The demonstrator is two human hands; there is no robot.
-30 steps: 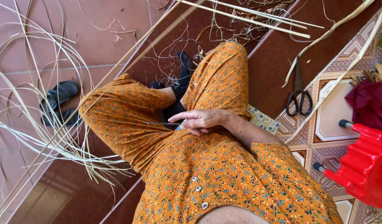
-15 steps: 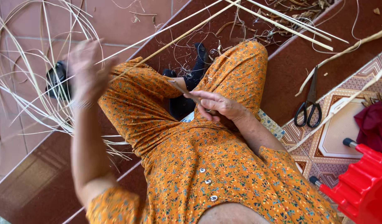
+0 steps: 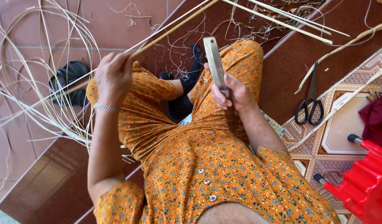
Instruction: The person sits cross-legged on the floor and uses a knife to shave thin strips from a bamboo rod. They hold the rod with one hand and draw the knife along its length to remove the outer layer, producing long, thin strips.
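black-handled scissors [image 3: 310, 103] lie on the dark red step, beside the patterned tile floor [image 3: 344, 132]. red plastic stool [image 3: 367, 182] at right edge, dark red cloth [image 3: 377, 120] just above it. black sandal [image 3: 68, 81] on the pink tiles at left, amid loose pale strips [image 3: 29, 103]. shavings [image 3: 278, 16] litter the top.

Single view: your head camera, looking steeply down, close over own orange floral lap [image 3: 207, 166], reddish tiled floor [image 3: 116, 25] beyond.
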